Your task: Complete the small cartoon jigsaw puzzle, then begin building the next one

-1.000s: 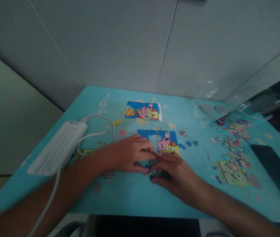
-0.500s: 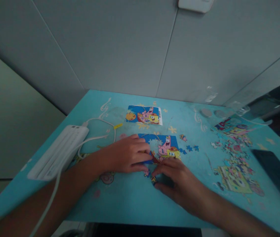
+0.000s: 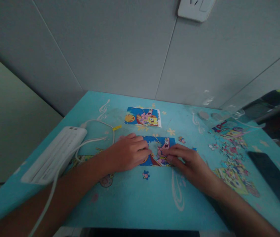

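Work in hand: a small cartoon jigsaw puzzle [image 3: 160, 149] lies flat near the middle of the turquoise counter [image 3: 135, 197], both hands on it.
Left hand [image 3: 127, 152]: palm down, fingers loosely curled and laid on the left part of the puzzle, pressing it flat; it pinches nothing that shows.
Right hand [image 3: 188, 159]: palm down, fingers stretched leftward, their tips on the right and lower part of the puzzle; whether a piece sits under them I cannot tell.
Done so far: most of the picture looks joined, with blue background and pink and yellow figures readable between the hands.
Left to do: a pale gap shows near the top middle of the puzzle, so it seems unfinished; the hands hide both sides.
Loose piece [image 3: 145, 174]: lies alone just in front of the puzzle, toward the near edge, touched by neither hand.
Stray pieces [image 3: 181, 140]: a few rest just off the puzzle's right far corner.
Reference picture [image 3: 142, 117]: a printed card of the same scene, toward the far edge.
Piece pile [image 3: 230, 154]: many unsorted pieces spread toward the right edge.
Power strip [image 3: 56, 153]: white, with cable, along the left edge.
Dark flat object [image 3: 270, 174]: near the right edge.
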Demonstrator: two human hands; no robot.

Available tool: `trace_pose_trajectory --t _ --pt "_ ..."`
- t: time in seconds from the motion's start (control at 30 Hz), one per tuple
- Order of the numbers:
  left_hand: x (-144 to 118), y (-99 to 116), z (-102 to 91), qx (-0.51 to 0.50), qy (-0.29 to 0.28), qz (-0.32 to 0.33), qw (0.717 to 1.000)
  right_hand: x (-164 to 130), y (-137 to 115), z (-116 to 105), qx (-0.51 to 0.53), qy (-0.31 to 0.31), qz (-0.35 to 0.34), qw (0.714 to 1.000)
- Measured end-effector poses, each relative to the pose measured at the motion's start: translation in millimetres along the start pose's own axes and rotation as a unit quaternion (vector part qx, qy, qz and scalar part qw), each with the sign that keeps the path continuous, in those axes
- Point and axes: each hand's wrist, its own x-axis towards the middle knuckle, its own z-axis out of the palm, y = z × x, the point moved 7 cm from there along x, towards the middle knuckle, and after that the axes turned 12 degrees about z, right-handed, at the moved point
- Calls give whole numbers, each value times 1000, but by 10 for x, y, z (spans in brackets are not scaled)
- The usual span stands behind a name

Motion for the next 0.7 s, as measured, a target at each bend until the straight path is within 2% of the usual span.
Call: trace_pose_trajectory --t 0.1,0.17,0.5,0.7 --pt "23 53 26 -8 -6 14 1000 86 148 -23 27 19 61 998" --pt "29 78 51 -13 -11 22 1000 122 157 17 36 15 73 997" --pt "7 63 70 -42 20 20 999 223 -97 166 -115 -28 -67 991" --pt "-10 45 103 -54 15 15 998 255 -99 213 -140 -14 -98 985"
